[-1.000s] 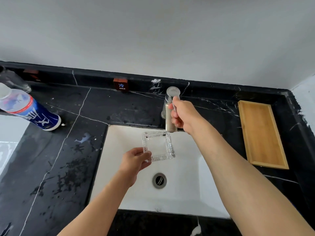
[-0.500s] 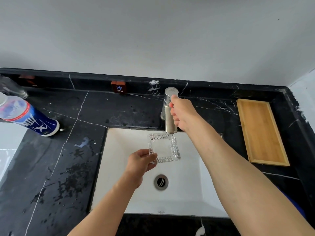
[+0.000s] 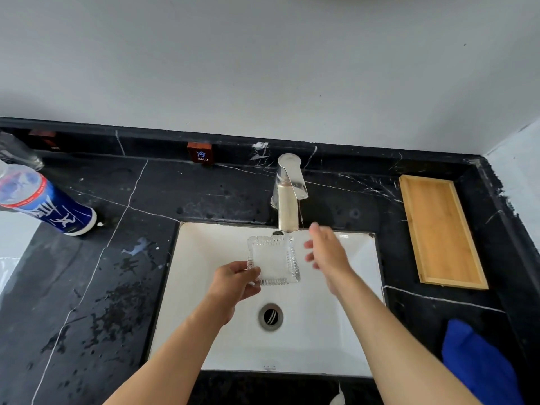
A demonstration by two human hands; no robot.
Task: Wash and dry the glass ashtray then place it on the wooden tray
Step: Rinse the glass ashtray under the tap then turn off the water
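My left hand (image 3: 233, 283) grips the near left corner of the square glass ashtray (image 3: 274, 260), holding it above the white sink (image 3: 344, 340) just under the spout of the metal faucet (image 3: 289, 197). My right hand (image 3: 327, 252) hovers with fingers spread just right of the ashtray, off the faucet, and looks motion-blurred. Whether water runs is hard to tell. The wooden tray (image 3: 438, 232) lies bare on the black counter at the right.
A blue cloth (image 3: 479, 366) lies on the counter at the near right. A blue-labelled plastic bottle (image 3: 43, 200) stands at the far left. A small "COLD" sign (image 3: 200, 153) sits on the back ledge. The black marble counter (image 3: 102, 287) is wet left of the sink.
My right hand has let go of the faucet handle and dropped down beside the ashtray. My left hand keeps the ashtray under the spout.
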